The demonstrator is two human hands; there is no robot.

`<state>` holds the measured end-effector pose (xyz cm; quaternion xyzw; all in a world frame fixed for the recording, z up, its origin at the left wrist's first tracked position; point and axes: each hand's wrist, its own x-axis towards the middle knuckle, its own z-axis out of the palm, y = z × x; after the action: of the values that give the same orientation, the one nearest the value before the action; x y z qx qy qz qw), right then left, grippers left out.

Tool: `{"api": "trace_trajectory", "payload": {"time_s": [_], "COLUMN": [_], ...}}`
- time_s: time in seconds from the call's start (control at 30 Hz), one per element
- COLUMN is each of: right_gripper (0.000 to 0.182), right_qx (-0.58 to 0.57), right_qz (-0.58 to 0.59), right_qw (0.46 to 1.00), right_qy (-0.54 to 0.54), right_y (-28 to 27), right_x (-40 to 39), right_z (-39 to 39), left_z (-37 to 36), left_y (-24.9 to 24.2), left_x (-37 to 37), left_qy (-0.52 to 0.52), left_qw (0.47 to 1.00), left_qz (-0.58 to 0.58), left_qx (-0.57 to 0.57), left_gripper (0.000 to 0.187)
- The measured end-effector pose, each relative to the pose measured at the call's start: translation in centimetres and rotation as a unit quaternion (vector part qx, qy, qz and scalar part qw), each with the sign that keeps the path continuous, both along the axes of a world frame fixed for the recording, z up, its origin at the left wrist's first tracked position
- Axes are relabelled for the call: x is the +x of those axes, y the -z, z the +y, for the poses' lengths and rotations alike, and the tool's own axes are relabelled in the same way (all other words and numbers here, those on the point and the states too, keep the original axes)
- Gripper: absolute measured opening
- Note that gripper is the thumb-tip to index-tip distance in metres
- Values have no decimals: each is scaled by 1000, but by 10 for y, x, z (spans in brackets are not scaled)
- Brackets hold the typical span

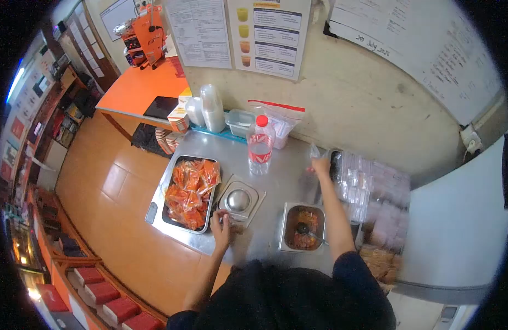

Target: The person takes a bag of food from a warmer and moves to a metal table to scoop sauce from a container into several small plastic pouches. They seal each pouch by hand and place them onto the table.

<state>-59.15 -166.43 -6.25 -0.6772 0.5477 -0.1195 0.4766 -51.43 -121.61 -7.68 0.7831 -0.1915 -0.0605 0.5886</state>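
My right hand reaches far forward toward the wall, with its fingers closed on a small clear plastic bag. My left hand is low beside the tray, its fingers apart and holding nothing. A steel tray heaped with clear packets of orange-red food lies left of that hand. Just beyond it sits a square steel piece with a round shiny dome. Nearer my right forearm stands a steel pan of reddish sauce with a dark ladle in it.
A red-capped plastic bottle stands mid-table. Behind it are clear cups, a plastic tub and a zip bag. Stacks of clear-wrapped packets lie right of my right arm. The wall bounds the steel table at the back.
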Motion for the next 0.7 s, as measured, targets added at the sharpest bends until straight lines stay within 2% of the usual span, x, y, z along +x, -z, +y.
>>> {"api": "trace_trajectory", "payload": {"time_s": [0.1,0.17,0.2,0.27,0.37,0.4,0.47,0.53,0.63,0.67,0.7], "right_gripper": [36,35,33,30,20,25,22,23,26,29,31], "right_qx": [-78,-182,-215,-276,-226,-169,-38,-32,-9,-22,-34], "right_qz": [17,88,39,-65,-203,-196,-275,-210,-235,-248,-262], "right_qw": [989,948,955,950,953,964,951,960,947,950,952], "right_qy": [128,244,203,134,7,-61,-134,-182,-217,-187,-157], "right_y": [-2,38,29,-26,-45,-75,-101,-122,-122,-122,-124], "right_x": [23,45,45,34,10,-7,-35,-62,-95,-108,-120], "right_z": [0,-13,0,31,55,81,135,187,230,234,237], "left_z": [-7,-9,-7,-14,-39,-51,-69,-80,-86,-84,-80], "left_y": [-36,-45,-46,-58,-93,-106,-125,-135,-128,-105,-110], "left_x": [-9,-13,-11,-8,-8,-12,-24,-39,-55,-60,-66], "left_qy": [-32,-42,-33,-13,59,103,187,265,393,401,400], "left_qw": [999,997,997,997,994,991,979,960,902,891,877], "left_qz": [-39,-51,-68,-74,-91,-77,-46,-12,121,175,235], "left_qx": [3,-34,-15,-10,-1,-28,-66,-89,-129,-125,-127], "left_gripper": [30,29,27,23,33,42,56,65,63,55,54]}}
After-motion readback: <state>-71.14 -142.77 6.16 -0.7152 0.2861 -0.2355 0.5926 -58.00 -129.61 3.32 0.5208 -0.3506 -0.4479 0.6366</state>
